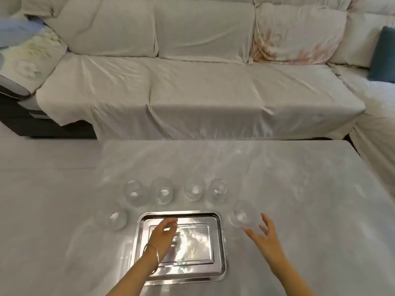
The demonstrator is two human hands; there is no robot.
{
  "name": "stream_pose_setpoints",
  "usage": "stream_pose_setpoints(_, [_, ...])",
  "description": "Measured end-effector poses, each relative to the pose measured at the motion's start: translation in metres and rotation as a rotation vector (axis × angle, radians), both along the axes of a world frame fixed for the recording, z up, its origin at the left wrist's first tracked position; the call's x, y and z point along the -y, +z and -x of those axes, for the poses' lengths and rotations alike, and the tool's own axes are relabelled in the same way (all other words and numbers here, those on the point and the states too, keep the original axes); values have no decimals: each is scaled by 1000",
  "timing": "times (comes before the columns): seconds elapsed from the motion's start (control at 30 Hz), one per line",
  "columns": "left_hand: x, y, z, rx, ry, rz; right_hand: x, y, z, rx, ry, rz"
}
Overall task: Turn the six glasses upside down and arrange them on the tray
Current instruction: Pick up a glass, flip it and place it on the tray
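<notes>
A shiny steel tray (221,248) lies near the table's front edge with no glass on it. Several clear ribbed glasses stand mouth-up around it: a row behind the tray (161,192), one to the tray's left (117,219) and one to its right (237,217). My left hand (163,233), with a bangle on the wrist, hovers over the tray's left half, fingers loosely curled and holding nothing. My right hand (266,238) is spread open just below and right of the right-hand glass, apart from it.
The pale marbled table (299,189) stretches wide to the right and back. Behind it stands a sofa (192,82) draped in white sheets, with a teal cushion (383,54) at the far right.
</notes>
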State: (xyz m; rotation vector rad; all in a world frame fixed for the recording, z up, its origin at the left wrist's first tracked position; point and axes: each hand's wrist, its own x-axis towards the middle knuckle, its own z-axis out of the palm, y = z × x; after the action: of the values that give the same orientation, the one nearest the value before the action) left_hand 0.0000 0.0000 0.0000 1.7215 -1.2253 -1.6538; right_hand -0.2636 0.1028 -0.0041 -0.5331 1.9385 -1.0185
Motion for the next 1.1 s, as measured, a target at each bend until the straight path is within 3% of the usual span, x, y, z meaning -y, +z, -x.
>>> stream_pose_setpoints(0.17, [8,-81,53,156,-355,260,16,-70,12,-70,100,175])
stream_pose_setpoints(0.3, [19,-141,57,533,-591,564,24,-118,17,-123,128,312])
stream_pose_setpoints(0.4, [21,-166,56,648,-635,688,31,-146,22,-212,129,361])
stream_pose_setpoints(0.57, [22,-180,59,692,-613,749,40,-169,24,-333,74,437])
stream_pose_setpoints(0.73, [22,-169,58,713,-664,706,31,-158,16,-327,70,485])
stream_pose_setpoints(0.83, [14,-145,52,512,-597,654,22,-136,8,-316,118,523])
stream_pose_setpoints(0.97, [-10,-91,45,-119,-373,463,8,-94,-16,-318,330,526])
stream_pose_setpoints(1.1, [-30,-49,26,-309,-341,442,-3,-63,-54,-417,488,550])
